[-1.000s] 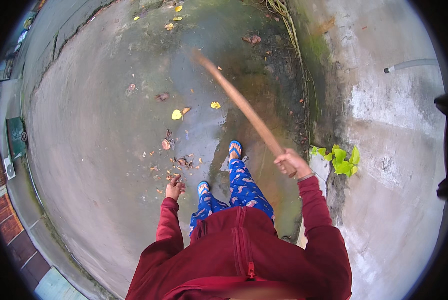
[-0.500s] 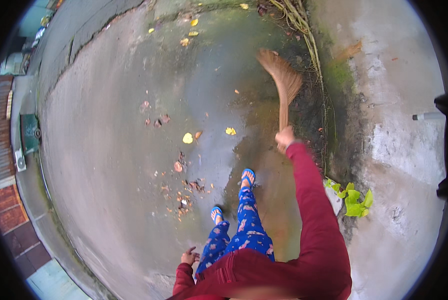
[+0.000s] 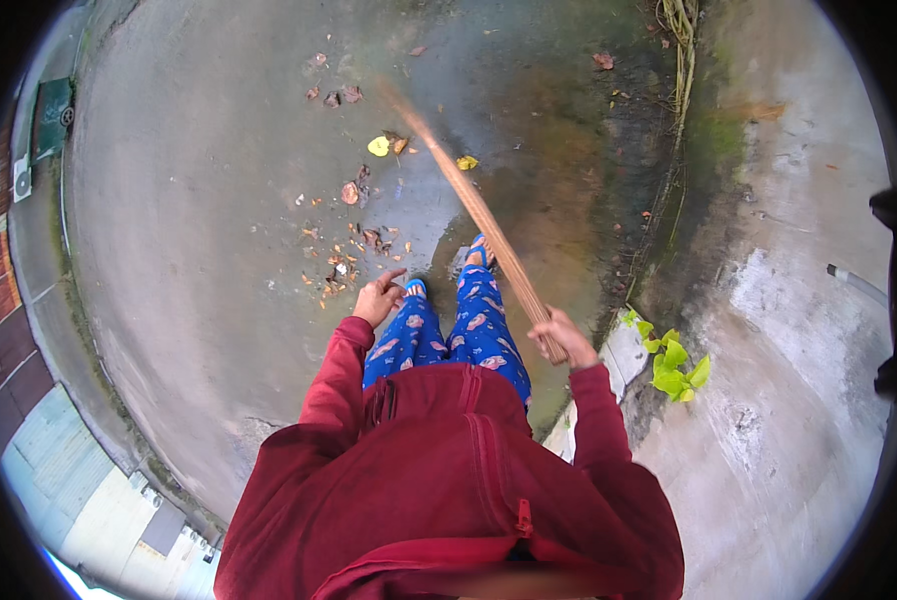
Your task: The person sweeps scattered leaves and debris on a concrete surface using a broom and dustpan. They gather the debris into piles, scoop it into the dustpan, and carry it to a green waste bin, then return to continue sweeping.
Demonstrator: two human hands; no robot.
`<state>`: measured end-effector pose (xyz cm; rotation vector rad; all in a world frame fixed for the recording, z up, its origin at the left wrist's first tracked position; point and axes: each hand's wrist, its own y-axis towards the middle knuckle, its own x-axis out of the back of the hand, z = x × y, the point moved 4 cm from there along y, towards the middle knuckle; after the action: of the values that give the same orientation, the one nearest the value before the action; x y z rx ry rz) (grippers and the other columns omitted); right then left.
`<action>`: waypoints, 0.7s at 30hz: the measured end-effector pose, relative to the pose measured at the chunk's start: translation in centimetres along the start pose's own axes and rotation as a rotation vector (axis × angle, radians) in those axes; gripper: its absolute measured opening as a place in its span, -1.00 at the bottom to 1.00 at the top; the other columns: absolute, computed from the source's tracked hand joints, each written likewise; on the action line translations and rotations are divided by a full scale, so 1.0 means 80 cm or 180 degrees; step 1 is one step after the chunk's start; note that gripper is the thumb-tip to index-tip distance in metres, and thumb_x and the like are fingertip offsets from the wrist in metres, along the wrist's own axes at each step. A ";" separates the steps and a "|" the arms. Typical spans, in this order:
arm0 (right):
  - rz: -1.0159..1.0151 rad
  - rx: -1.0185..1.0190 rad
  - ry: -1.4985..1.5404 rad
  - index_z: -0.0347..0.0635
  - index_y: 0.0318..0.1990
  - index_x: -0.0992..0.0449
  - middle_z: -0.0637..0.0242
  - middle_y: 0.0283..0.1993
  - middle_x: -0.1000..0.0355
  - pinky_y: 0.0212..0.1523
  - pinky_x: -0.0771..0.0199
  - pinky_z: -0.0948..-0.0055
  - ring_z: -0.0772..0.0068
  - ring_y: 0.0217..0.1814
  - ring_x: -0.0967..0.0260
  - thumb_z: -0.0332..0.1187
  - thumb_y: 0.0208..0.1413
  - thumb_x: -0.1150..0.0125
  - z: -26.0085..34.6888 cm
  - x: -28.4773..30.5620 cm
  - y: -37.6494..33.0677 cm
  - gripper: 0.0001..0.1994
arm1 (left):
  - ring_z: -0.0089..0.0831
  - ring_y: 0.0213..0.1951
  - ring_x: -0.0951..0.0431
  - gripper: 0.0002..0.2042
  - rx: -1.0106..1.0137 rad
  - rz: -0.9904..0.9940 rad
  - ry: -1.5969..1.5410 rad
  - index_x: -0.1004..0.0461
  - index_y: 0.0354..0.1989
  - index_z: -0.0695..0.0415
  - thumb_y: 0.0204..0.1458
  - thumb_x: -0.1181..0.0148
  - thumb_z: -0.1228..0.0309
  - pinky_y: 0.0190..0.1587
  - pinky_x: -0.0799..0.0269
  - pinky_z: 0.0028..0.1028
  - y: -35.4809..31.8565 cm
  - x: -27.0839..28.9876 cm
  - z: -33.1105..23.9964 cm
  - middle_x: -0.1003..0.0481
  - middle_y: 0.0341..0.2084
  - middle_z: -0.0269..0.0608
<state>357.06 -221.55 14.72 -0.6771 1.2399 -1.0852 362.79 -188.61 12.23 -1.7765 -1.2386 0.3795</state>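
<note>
My right hand [image 3: 566, 338] is wrapped round the lower end of a straw broom [image 3: 486, 218]. The broom slants up and to the left, raised in front of my right foot, and its far tip is blurred by motion. In front of my left thigh, my left hand [image 3: 377, 298] is empty with its fingers apart. Left of the broom lie a yellow leaf [image 3: 379, 146] and several brown leaves [image 3: 350, 192]. A second yellow leaf [image 3: 467, 162] lies just to the broom's right. Small leaf bits [image 3: 341, 268] are scattered ahead of my left foot.
Wet concrete ground [image 3: 199, 250] spreads around my blue sandals. On the right, dry vines [image 3: 681, 60] run along a mossy edge beside a pale concrete strip [image 3: 769, 330]. A green leafy plant [image 3: 674, 368] grows there. Metal roofing [image 3: 54, 450] shows at the far left.
The broom has swung from the far right, by the vines, to the left, and my right hand has come closer to my body. My left hand has moved forward. The view has shifted.
</note>
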 end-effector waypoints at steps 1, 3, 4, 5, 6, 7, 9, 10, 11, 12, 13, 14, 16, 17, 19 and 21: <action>-0.0165 0.0039 0.0063 -0.23 -0.19 -0.14 0.36 -0.67 -0.18 -0.81 -0.18 0.54 0.56 -0.79 -0.13 -0.52 -0.29 -0.02 -0.011 0.003 -0.023 -0.61 | -0.56 -0.48 -0.43 -0.61 -0.0122 -0.0007 -0.0181 -0.24 -0.03 0.14 -0.13 0.15 0.56 -0.49 -0.40 -0.57 0.001 0.003 0.002 -0.44 -0.48 -0.23; -0.0460 0.0054 0.0182 -0.24 -0.22 -0.18 0.36 -0.67 -0.17 -0.79 -0.21 0.53 0.55 -0.76 -0.15 -0.50 -0.27 -0.02 -0.032 0.005 -0.054 -0.65 | -0.56 -0.50 -0.43 -0.61 0.0267 0.0028 -0.0143 -0.25 -0.03 0.14 -0.13 0.15 0.56 -0.49 -0.41 -0.56 -0.002 0.007 0.033 -0.44 -0.49 -0.21; -0.0583 0.0042 0.0250 -0.24 -0.25 -0.20 0.37 -0.68 -0.17 -0.77 -0.22 0.52 0.55 -0.74 -0.15 -0.49 -0.26 -0.02 -0.038 0.007 -0.062 -0.69 | -0.55 -0.50 -0.44 -0.61 0.0341 0.0052 -0.0233 -0.25 -0.03 0.14 -0.13 0.15 0.56 -0.49 -0.41 -0.56 -0.005 0.011 0.054 -0.44 -0.49 -0.20; -0.0551 -0.0127 0.0270 -0.25 -0.29 -0.22 0.37 -0.68 -0.17 -0.76 -0.24 0.52 0.54 -0.73 -0.16 -0.48 -0.25 -0.02 -0.043 0.006 -0.064 -0.73 | -0.53 -0.53 -0.45 -0.61 0.0408 0.0018 0.0160 -0.26 -0.04 0.11 -0.14 0.14 0.55 -0.50 -0.41 -0.56 -0.009 0.016 0.077 -0.46 -0.51 -0.18; -0.0767 -0.0060 0.0340 -0.26 -0.34 -0.24 0.37 -0.69 -0.17 -0.76 -0.23 0.52 0.54 -0.74 -0.16 -0.49 -0.24 -0.01 -0.045 0.006 -0.061 -0.78 | -0.52 -0.56 -0.47 -0.61 0.0457 -0.0005 0.0475 -0.29 -0.06 0.07 -0.17 0.12 0.52 -0.53 -0.41 -0.55 -0.014 0.020 0.102 -0.48 -0.53 -0.16; -0.0830 -0.0154 0.0357 -0.27 -0.40 -0.25 0.37 -0.70 -0.17 -0.75 -0.23 0.52 0.54 -0.75 -0.15 -0.49 -0.22 -0.01 -0.048 0.000 -0.051 -0.84 | -0.35 -0.45 -0.50 -0.63 0.0448 -0.0222 0.0981 -0.38 -0.16 0.00 -0.26 0.04 0.38 -0.31 -0.38 -0.44 -0.023 0.027 0.126 -0.48 -0.55 -0.11; -0.0914 -0.0100 0.0308 -0.25 -0.59 -0.27 0.38 -0.70 -0.18 -0.71 -0.26 0.54 0.56 -0.71 -0.17 -0.46 -0.18 -0.01 -0.041 -0.011 -0.022 -0.91 | -0.31 -0.43 -0.50 -0.65 0.0831 -0.0301 0.1187 -0.42 -0.21 -0.03 -0.29 0.00 0.36 -0.28 -0.37 -0.43 -0.038 0.036 0.175 -0.48 -0.56 -0.11; -0.0470 -0.0292 0.0272 -0.24 -0.58 -0.26 0.39 -0.70 -0.19 -0.70 -0.29 0.53 0.54 -0.71 -0.18 -0.46 -0.19 -0.03 -0.039 -0.028 0.000 -0.91 | -0.32 -0.42 -0.50 -0.65 0.0848 -0.0319 0.1139 -0.42 -0.20 -0.04 -0.29 -0.01 0.36 -0.28 -0.37 -0.43 -0.049 0.040 0.194 -0.47 -0.55 -0.09; -0.0357 -0.0350 0.0224 -0.24 -0.57 -0.26 0.39 -0.70 -0.20 -0.69 -0.31 0.52 0.53 -0.71 -0.20 -0.46 -0.21 -0.04 -0.038 -0.048 0.023 -0.90 | -0.33 -0.42 -0.50 -0.65 0.0787 -0.0308 0.1309 -0.42 -0.20 -0.04 -0.30 -0.02 0.37 -0.28 -0.37 -0.43 -0.056 0.045 0.207 -0.47 -0.55 -0.08; -0.0137 -0.0529 0.0413 -0.23 -0.58 -0.27 0.39 -0.71 -0.22 -0.72 -0.29 0.52 0.52 -0.74 -0.20 -0.46 -0.22 -0.07 -0.044 -0.078 0.045 -0.90 | -0.34 -0.47 -0.50 -0.65 0.0840 -0.0373 0.1334 -0.42 -0.20 -0.05 -0.29 -0.02 0.38 -0.34 -0.38 -0.43 -0.061 0.050 0.218 -0.47 -0.58 -0.09; -0.0055 -0.0240 0.0226 -0.22 -0.59 -0.28 0.37 -0.72 -0.23 -0.75 -0.27 0.52 0.51 -0.75 -0.20 -0.47 -0.24 -0.09 -0.038 -0.097 0.061 -0.90 | -0.36 -0.54 -0.49 -0.64 0.0961 -0.0262 0.1137 -0.42 -0.19 -0.06 -0.29 -0.02 0.37 -0.38 -0.40 -0.43 -0.062 0.055 0.225 -0.47 -0.58 -0.10; 0.0371 -0.0273 0.0197 -0.23 -0.58 -0.27 0.37 -0.73 -0.21 -0.76 -0.25 0.54 0.51 -0.76 -0.21 -0.48 -0.26 -0.09 -0.031 -0.118 0.079 -0.89 | -0.42 -0.61 -0.48 -0.66 0.1053 -0.0276 0.1221 -0.42 -0.20 -0.07 -0.27 -0.01 0.40 -0.50 -0.42 -0.44 -0.059 0.061 0.226 -0.47 -0.59 -0.13; 0.0443 -0.0622 0.0729 -0.21 -0.55 -0.26 0.41 -0.72 -0.18 -0.75 -0.20 0.59 0.57 -0.75 -0.14 -0.50 -0.26 -0.07 -0.003 -0.131 0.114 -0.89 | -0.46 -0.63 -0.47 -0.64 0.0669 0.0041 0.0962 -0.39 -0.15 -0.05 -0.23 0.03 0.48 -0.59 -0.42 -0.46 -0.039 0.070 0.208 -0.47 -0.60 -0.16; 0.0819 -0.0717 0.1321 -0.19 -0.55 -0.24 0.42 -0.71 -0.17 -0.74 -0.18 0.60 0.59 -0.75 -0.12 -0.50 -0.25 -0.07 0.011 -0.148 0.122 -0.89 | -0.48 -0.64 -0.46 -0.63 0.0684 0.0131 0.0738 -0.37 -0.13 -0.04 -0.21 0.05 0.51 -0.63 -0.41 -0.47 -0.028 0.078 0.196 -0.47 -0.61 -0.17; 0.1232 -0.0638 0.1860 -0.15 -0.55 -0.20 0.46 -0.70 -0.13 -0.75 -0.13 0.63 0.64 -0.74 -0.09 -0.50 -0.22 -0.05 0.046 -0.163 0.122 -0.86 | -0.49 -0.66 -0.45 -0.61 0.1527 0.0088 -0.0316 -0.34 -0.10 -0.01 -0.18 0.10 0.56 -0.68 -0.40 -0.49 0.005 0.088 0.174 -0.46 -0.63 -0.18; 0.1111 -0.0212 0.1488 -0.16 -0.52 -0.21 0.46 -0.69 -0.12 -0.76 -0.08 0.67 0.65 -0.74 -0.07 -0.50 -0.21 -0.04 0.075 -0.160 0.102 -0.88 | -0.50 -0.66 -0.43 -0.62 0.0846 -0.0325 -0.0234 -0.28 -0.06 0.06 -0.14 0.13 0.58 -0.64 -0.41 -0.51 0.043 0.112 0.125 -0.45 -0.61 -0.20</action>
<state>365.54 -207.61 14.05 -0.2398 1.7269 -0.9367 362.00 -176.20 6.15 -1.4793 -1.2616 0.5285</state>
